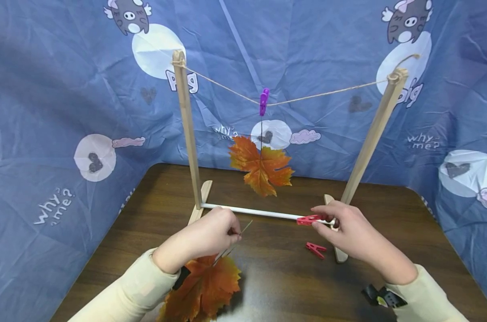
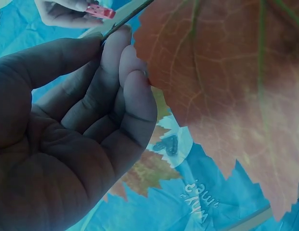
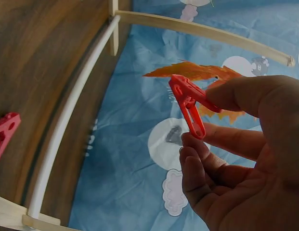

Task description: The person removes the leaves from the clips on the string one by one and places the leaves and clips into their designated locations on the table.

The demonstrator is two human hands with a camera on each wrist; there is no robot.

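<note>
My left hand point(image 1: 215, 230) pinches the thin stem point(image 2: 127, 18) of an orange artificial maple leaf point(image 1: 205, 286) between thumb and fingertips. The leaf hangs below the hand, over the near part of the table. In my right hand point(image 1: 349, 230) a red clothespin point(image 3: 188, 103) is pinched by its handle ends, in front of the white bar. Another red clothespin point(image 1: 316, 250) lies on the table below that hand. Beyond both hands, a purple clothespin point(image 1: 264, 102) on the twine point(image 1: 323, 94) holds a second maple leaf point(image 1: 261, 166) by its stem.
A wooden frame stands on the brown table point(image 1: 283, 277), with a left post point(image 1: 188, 129), a right post point(image 1: 374, 134) and a white crossbar point(image 1: 251, 212) low between them. The twine sags between the post tops. Blue printed cloth point(image 1: 328, 36) hangs behind and at the sides.
</note>
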